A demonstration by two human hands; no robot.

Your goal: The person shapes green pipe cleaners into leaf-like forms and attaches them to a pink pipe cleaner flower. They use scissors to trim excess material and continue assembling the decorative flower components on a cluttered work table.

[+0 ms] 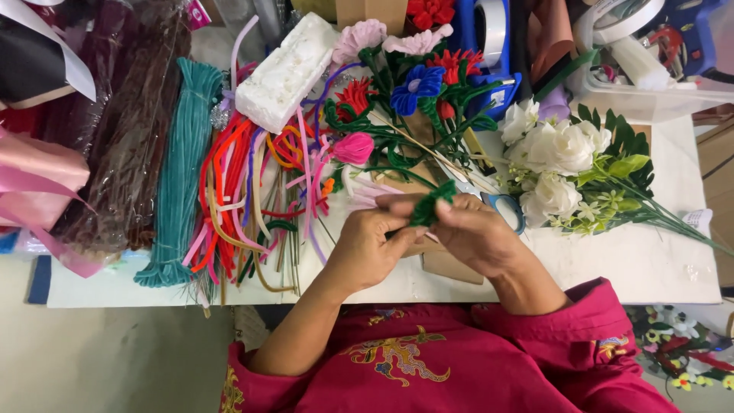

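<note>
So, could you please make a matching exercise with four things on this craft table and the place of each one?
Things:
1. green pipe cleaner piece
2. white foam block
3. teal bundle
4. white flower bouquet

Places:
A. right side of the table
B. far side, above the loose coloured stems
C. between the left hand and the right hand
D. left side, beside the dark red bundles

Pairs: 1-C, 2-B, 3-D, 4-A

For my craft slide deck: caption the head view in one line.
Both hands, left hand and right hand, pinch a green pipe cleaner above a table of handmade flowers.
</note>
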